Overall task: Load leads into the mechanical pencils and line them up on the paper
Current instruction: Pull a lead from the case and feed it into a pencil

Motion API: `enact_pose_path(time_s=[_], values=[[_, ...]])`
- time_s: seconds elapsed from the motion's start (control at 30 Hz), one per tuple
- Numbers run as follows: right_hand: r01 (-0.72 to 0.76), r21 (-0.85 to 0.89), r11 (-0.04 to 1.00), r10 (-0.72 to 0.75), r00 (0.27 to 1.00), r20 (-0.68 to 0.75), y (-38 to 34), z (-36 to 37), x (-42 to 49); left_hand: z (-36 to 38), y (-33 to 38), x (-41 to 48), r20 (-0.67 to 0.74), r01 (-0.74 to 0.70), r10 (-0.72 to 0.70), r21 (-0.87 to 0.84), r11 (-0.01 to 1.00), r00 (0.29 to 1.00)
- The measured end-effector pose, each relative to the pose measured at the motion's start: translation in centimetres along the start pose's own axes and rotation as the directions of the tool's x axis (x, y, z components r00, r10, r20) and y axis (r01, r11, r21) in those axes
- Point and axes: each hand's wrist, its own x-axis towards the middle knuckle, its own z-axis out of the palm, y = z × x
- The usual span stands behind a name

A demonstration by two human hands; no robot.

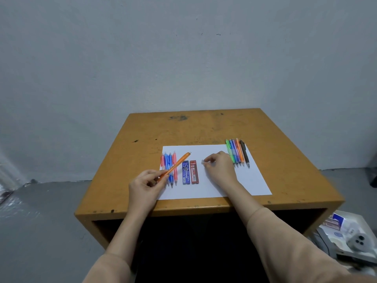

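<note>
Your left hand point(146, 181) has its fingers closed around the lower end of an orange pencil point(175, 164). The pencil is tilted above the paper point(216, 184), with its top pointing away and to the right. Your right hand point(219, 165) is on the paper, and its fingertips pinch a small pale piece point(203, 161), too small to name. Between your hands a blue lead box point(185, 173) and a red lead box point(194, 172) lie side by side. Four pink and blue pencils point(170, 160) lie in a row at the paper's left edge. More coloured pencils point(237, 153) lie together at its far right corner, on the wooden table point(204, 127).
</note>
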Motion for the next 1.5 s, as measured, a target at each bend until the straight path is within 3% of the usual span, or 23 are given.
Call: enact_pose_path(time_s=[0.23, 0.43, 0.6, 0.73, 0.87, 1.07, 1.5], values=[[0.007, 0.103, 0.995, -0.007, 1.000, 0.002, 0.2, -0.5, -0.6, -0.1, 0.3, -0.1, 0.000, -0.009, 0.009, -0.011, 1.000, 1.000], [-0.015, 0.353, 0.936, 0.006, 1.000, 0.027, -0.3, -1.3, -1.6, 0.0, 0.1, -0.1, -0.005, -0.042, 0.042, -0.025, 0.999, 0.999], [-0.086, 0.581, 0.810, 0.033, 0.994, 0.101, -1.8, -1.4, -2.4, 0.1, 0.3, -0.1, 0.002, -0.068, 0.068, -0.022, 0.997, 0.998], [-0.148, 0.666, 0.731, 0.036, 0.983, 0.178, -2.6, -1.3, -2.7, 0.0, 0.1, -0.1, 0.010, -0.079, 0.079, -0.017, 0.997, 0.997], [-0.250, 0.775, 0.581, 0.079, 0.964, 0.252, -3.2, -1.3, -3.0, 0.1, -0.1, 0.0, 0.018, -0.070, 0.070, -0.003, 0.998, 0.997], [-0.296, 0.834, 0.465, 0.107, 0.954, 0.279, -3.6, -2.1, -3.4, 0.0, 0.1, -0.1, 0.020, -0.063, 0.063, 0.003, 0.998, 0.998], [-0.283, 0.835, 0.471, 0.073, 0.956, 0.283, -3.9, -2.6, -3.8, 0.1, 0.4, -0.2, -0.001, -0.080, 0.080, -0.005, 0.997, 0.997]])
